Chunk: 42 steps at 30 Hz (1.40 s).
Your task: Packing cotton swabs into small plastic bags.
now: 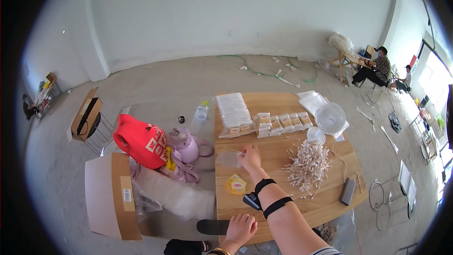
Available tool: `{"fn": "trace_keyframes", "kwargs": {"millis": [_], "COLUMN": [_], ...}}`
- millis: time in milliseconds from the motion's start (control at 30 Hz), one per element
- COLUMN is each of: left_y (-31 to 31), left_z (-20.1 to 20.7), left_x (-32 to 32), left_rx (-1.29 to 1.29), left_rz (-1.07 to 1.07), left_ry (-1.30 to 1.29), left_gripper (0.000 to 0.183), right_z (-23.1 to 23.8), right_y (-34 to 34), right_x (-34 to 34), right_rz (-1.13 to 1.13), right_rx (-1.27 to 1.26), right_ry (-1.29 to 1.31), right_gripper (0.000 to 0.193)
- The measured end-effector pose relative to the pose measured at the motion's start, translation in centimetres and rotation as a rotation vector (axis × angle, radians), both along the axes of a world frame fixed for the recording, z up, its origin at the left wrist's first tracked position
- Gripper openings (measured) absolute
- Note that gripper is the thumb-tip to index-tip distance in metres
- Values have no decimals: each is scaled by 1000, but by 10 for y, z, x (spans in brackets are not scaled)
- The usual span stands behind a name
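Observation:
My right hand (250, 157) reaches over the wooden table (271, 193), its fingers closed on the edge of a small clear plastic bag (228, 159). By the table's near left edge is my left hand (241, 228), fingers loosely apart and nothing visible in them. Yellow label cards (235, 184) lie between the two hands. To the right spreads a big loose pile of cotton swabs (307, 165). Farther back sit a row of packed bags with yellow labels (284, 123) and a stack of white packs (233, 110).
A white fan (331, 119), a clear cup (315, 135) and a grey block (348, 191) stand at the table's right. Left of it are a red bag (140, 142), a lilac bottle (184, 146) and an open carton (108, 196). People (376, 68) sit far right.

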State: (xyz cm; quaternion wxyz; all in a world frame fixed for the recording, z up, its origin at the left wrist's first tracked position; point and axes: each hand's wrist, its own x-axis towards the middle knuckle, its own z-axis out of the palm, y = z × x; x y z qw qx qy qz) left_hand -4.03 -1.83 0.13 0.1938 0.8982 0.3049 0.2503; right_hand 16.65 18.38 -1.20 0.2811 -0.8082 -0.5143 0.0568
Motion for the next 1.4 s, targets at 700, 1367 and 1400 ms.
{"fn": "trace_keyframes", "kwargs": {"millis": [700,1367,1400], "left_y": [-43,-97,-97], "left_z": [-11,72,76], "left_x": [-40,-104,-107], "left_rx": [-1195,-1324,-1318], "left_rz": [85,4,0], "left_ry": [-791,-334,-333], "left_gripper": [17,27,27], "right_z": [49,104,100], "right_y": [-299,-381,-382], "right_x": [-83,-105,-100], "right_rz": [80,109,121], "right_rx": [-66,-38,11], "right_ry": [1101,1077,916], "right_gripper": [24,25,25]}}
